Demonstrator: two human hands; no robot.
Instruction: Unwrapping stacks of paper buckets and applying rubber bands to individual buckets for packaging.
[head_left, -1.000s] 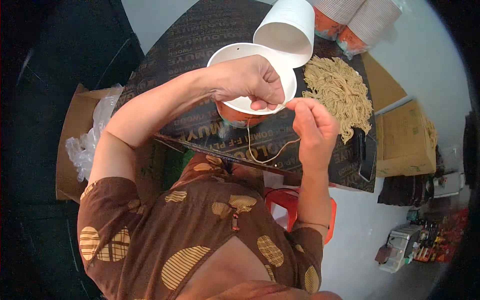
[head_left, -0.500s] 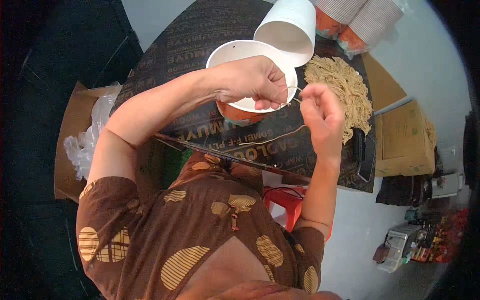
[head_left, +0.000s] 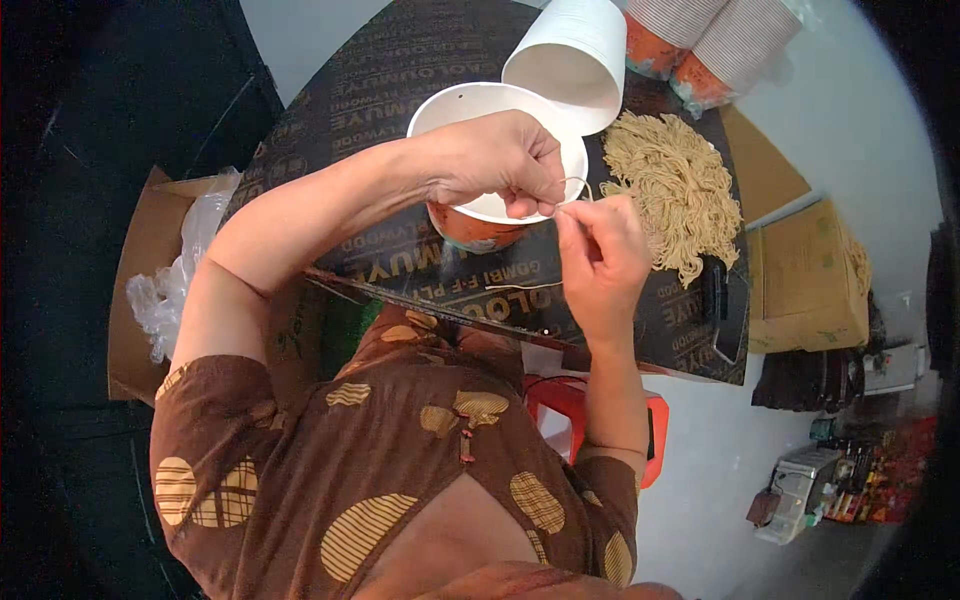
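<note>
My left hand hangs over a paper bucket, white inside and orange outside, standing near the table's front edge. Its fingers pinch a thin tan string close to the bucket's right rim. Touching them from the right, my right hand pinches the same string between thumb and forefinger. A small loop of string arches above the meeting fingertips; one tail runs left over the tabletop. Whether a knot lies between the fingers is hidden. Right of the bucket lies a tangled heap of tan strings.
Behind the bucket lies another white bucket on its side. Stacked orange buckets stand at the back right. A black phone-like object rests at the table's right edge. Cardboard boxes flank the dark table; a red stool is below.
My right hand has moved left and slightly down, from beside the string loop to my left fingertips. My left hand keeps its pinch over the bucket.
</note>
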